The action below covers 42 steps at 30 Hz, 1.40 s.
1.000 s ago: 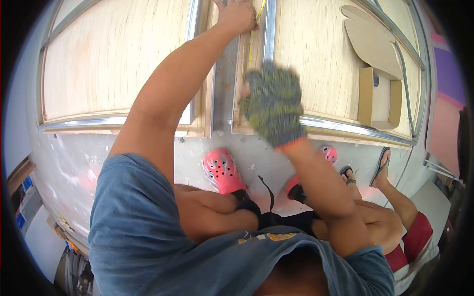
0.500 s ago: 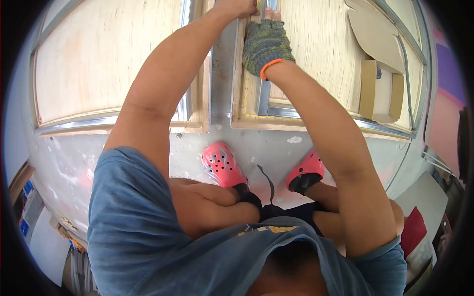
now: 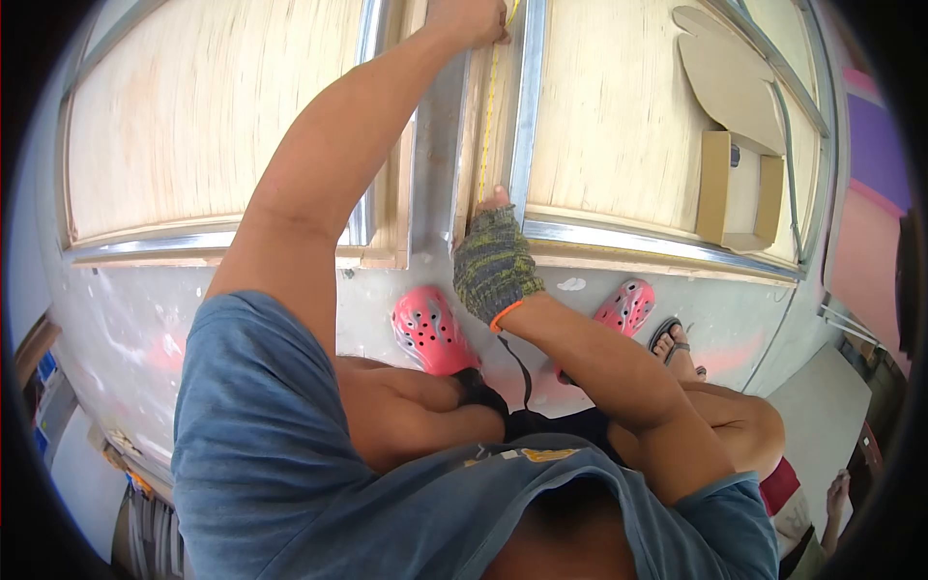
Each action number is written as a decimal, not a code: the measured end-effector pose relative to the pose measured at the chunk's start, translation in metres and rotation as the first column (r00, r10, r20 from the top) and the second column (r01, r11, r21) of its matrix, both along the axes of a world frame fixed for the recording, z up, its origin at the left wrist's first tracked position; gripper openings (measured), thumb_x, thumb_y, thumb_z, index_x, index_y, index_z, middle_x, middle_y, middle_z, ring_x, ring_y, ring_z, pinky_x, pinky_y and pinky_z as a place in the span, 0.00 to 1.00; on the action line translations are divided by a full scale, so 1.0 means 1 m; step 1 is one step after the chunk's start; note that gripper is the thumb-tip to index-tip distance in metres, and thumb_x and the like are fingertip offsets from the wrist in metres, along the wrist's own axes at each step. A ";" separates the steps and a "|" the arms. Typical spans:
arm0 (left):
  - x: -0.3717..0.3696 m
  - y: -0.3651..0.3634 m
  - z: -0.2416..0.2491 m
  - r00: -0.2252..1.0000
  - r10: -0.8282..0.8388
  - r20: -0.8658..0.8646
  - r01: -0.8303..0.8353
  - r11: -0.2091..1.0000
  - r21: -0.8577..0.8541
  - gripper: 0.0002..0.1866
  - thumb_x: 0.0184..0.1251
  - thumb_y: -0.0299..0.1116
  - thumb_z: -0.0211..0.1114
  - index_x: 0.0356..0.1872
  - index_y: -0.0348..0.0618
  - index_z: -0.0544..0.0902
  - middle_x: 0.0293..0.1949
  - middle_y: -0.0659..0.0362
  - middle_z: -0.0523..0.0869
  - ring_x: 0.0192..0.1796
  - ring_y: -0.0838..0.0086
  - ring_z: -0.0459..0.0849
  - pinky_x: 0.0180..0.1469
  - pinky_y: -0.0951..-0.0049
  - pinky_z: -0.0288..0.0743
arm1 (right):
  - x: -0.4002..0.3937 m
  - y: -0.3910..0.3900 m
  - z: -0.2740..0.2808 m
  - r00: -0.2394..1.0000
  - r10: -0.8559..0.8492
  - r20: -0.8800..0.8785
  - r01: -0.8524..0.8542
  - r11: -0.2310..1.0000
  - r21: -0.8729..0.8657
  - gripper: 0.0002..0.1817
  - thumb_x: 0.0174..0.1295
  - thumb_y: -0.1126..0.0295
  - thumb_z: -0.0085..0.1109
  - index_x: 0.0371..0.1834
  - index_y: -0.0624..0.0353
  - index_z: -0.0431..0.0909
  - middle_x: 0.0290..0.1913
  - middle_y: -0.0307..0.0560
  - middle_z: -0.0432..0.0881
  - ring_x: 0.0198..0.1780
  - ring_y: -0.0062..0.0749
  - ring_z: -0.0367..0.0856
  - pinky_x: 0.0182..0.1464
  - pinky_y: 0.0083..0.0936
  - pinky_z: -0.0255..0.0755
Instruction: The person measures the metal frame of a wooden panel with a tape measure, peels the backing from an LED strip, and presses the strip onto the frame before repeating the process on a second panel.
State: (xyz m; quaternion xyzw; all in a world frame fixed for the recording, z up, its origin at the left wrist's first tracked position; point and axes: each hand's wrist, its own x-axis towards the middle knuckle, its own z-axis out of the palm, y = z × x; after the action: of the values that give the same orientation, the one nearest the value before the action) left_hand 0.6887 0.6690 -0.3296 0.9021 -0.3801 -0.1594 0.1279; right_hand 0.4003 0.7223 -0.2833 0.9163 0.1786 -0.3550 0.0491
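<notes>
My bare left hand (image 3: 474,21) reaches to the top edge of the view, over the wooden edge of the right-hand panel (image 3: 619,126). Its fingers are curled down, and what they hold is hidden. A thin yellow dashed strip (image 3: 488,130) runs along that wooden edge from near my left hand down to my right hand. My right hand (image 3: 496,256), in a dark green and grey fingerless glove, lies at the panel's near left corner. Its bare fingertips stretch onto the wood by the strip's lower end. A metal bar (image 3: 525,106) runs beside the strip.
Another framed panel (image 3: 213,116) lies left, across a narrow gap. An opened cardboard box (image 3: 715,188) rests on the right-hand panel. My pink clogs (image 3: 430,329) stand on the grey floor. Another person's sandalled foot (image 3: 674,343) and a hand (image 3: 837,491) show at right.
My right hand has moved down toward me along the panel's edge to its near corner, uncovering the yellow strip. My left hand has barely shifted. Another person's foot and hand have come into view.
</notes>
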 end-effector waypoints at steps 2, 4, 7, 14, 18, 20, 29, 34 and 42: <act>0.000 0.001 0.005 1.000 0.005 -0.017 -0.005 1.000 0.017 0.16 0.56 0.47 0.80 0.44 0.54 0.95 0.86 0.49 0.53 0.86 0.37 0.45 0.78 0.18 0.32 | -0.002 -0.006 0.003 0.999 -0.022 0.023 0.021 0.999 0.031 0.26 0.69 0.62 0.51 0.63 0.69 0.83 0.61 0.75 0.83 0.71 0.73 0.73 0.79 0.79 0.43; -0.007 -0.001 0.015 1.000 0.011 -0.026 -0.011 1.000 0.025 0.17 0.56 0.48 0.80 0.44 0.54 0.95 0.87 0.50 0.52 0.86 0.37 0.45 0.78 0.19 0.32 | 0.013 -0.017 0.017 0.998 -0.042 0.053 0.039 0.998 0.053 0.26 0.68 0.60 0.52 0.61 0.68 0.84 0.59 0.74 0.84 0.69 0.73 0.73 0.78 0.79 0.43; -0.010 -0.001 0.003 0.980 0.048 0.192 -0.058 0.997 0.047 0.10 0.62 0.44 0.78 0.40 0.55 0.93 0.81 0.57 0.69 0.83 0.52 0.63 0.77 0.28 0.54 | 0.054 -0.037 0.027 0.984 -0.151 0.090 0.151 0.988 0.015 0.19 0.69 0.62 0.54 0.53 0.59 0.90 0.58 0.63 0.88 0.66 0.66 0.79 0.80 0.76 0.39; 0.037 0.002 -0.099 0.975 -0.044 0.219 0.097 0.967 -0.236 0.26 0.47 0.39 0.79 0.52 0.44 0.92 0.81 0.48 0.66 0.74 0.44 0.72 0.77 0.41 0.62 | 0.129 -0.075 -0.130 0.926 -0.321 0.198 0.319 0.947 0.042 0.19 0.63 0.55 0.60 0.49 0.54 0.91 0.52 0.53 0.89 0.56 0.46 0.84 0.65 0.44 0.76; 0.012 -0.002 -0.037 0.994 0.079 0.075 -0.077 0.997 -0.028 0.08 0.50 0.37 0.76 0.31 0.49 0.93 0.87 0.62 0.56 0.82 0.40 0.59 0.74 0.13 0.37 | 0.117 -0.070 -0.099 0.910 -0.235 0.343 0.273 0.960 -0.067 0.20 0.65 0.55 0.60 0.49 0.56 0.91 0.52 0.53 0.89 0.55 0.48 0.85 0.64 0.47 0.77; 0.005 -0.005 -0.024 0.994 0.094 0.060 -0.093 0.996 -0.011 0.09 0.51 0.38 0.78 0.30 0.47 0.93 0.87 0.64 0.54 0.84 0.41 0.56 0.76 0.15 0.36 | 0.100 -0.061 -0.083 0.914 -0.173 0.366 0.230 0.966 -0.120 0.20 0.65 0.55 0.60 0.49 0.57 0.91 0.52 0.53 0.90 0.55 0.49 0.85 0.64 0.48 0.77; -0.005 -0.010 0.000 0.995 0.093 0.027 -0.093 0.996 -0.014 0.08 0.48 0.38 0.81 0.30 0.50 0.94 0.87 0.63 0.55 0.83 0.40 0.58 0.76 0.16 0.39 | 0.010 -0.014 -0.018 0.950 0.120 0.287 -0.050 0.970 -0.239 0.21 0.68 0.59 0.57 0.50 0.65 0.90 0.53 0.61 0.89 0.54 0.58 0.87 0.66 0.59 0.75; 0.010 -0.010 -0.036 0.994 0.056 0.093 -0.051 0.997 -0.050 0.14 0.45 0.47 0.82 0.34 0.58 0.97 0.86 0.59 0.57 0.76 0.44 0.67 0.73 0.13 0.45 | -0.018 -0.010 -0.014 0.928 -0.102 0.358 0.122 0.992 -0.035 0.33 0.62 0.59 0.57 0.51 0.90 0.81 0.57 0.95 0.76 0.62 0.79 0.79 0.73 0.70 0.63; 0.009 -0.005 -0.024 0.997 0.075 -0.020 -0.076 0.995 -0.067 0.11 0.48 0.45 0.81 0.34 0.59 0.96 0.87 0.61 0.53 0.77 0.50 0.68 0.76 0.15 0.35 | 0.138 -0.095 -0.035 0.837 -0.291 0.463 0.321 0.947 0.013 0.32 0.70 0.64 0.46 0.71 0.79 0.71 0.76 0.76 0.68 0.81 0.70 0.58 0.83 0.69 0.36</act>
State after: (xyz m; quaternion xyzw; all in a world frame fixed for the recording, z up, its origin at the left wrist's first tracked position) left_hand 0.6975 0.6638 -0.3534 0.9095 -0.3498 -0.1495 0.1677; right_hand 0.5386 0.6269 -0.3180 0.9886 0.0015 -0.1373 0.0624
